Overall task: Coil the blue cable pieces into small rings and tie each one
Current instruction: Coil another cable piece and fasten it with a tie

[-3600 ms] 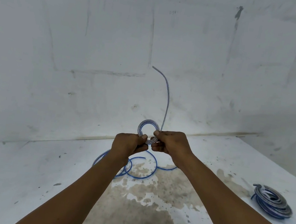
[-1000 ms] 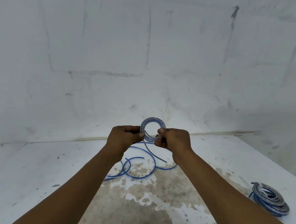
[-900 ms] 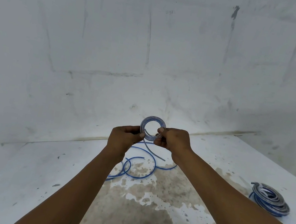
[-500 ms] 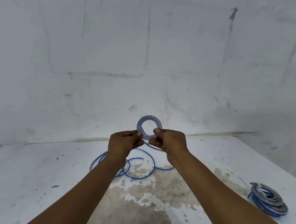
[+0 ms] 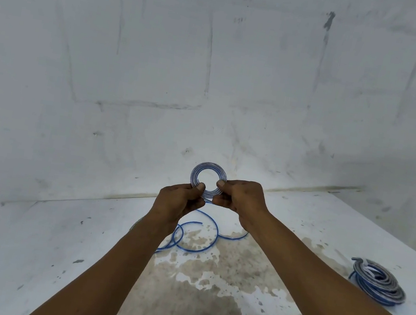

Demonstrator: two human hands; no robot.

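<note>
A small ring of coiled blue cable (image 5: 210, 167) stands upright in the air above the white surface. My left hand (image 5: 179, 204) pinches its lower left edge between thumb and fingers. On its right edge my right hand (image 5: 242, 199) pinches it, thumb tip on the ring. Below the hands, loose blue cable pieces (image 5: 205, 246) lie in open loops on the surface, partly hidden behind my left wrist.
A pile of coiled blue cable rings (image 5: 377, 285) lies at the right on the white surface (image 5: 23, 250). A brown stain (image 5: 207, 293) spreads over the middle. White walls close the back and right side.
The long free end that stood up from the ring 3.6 s ago has been wound in. Over the last second the short tail below the ring has gone from sight; the hands barely shifted.
</note>
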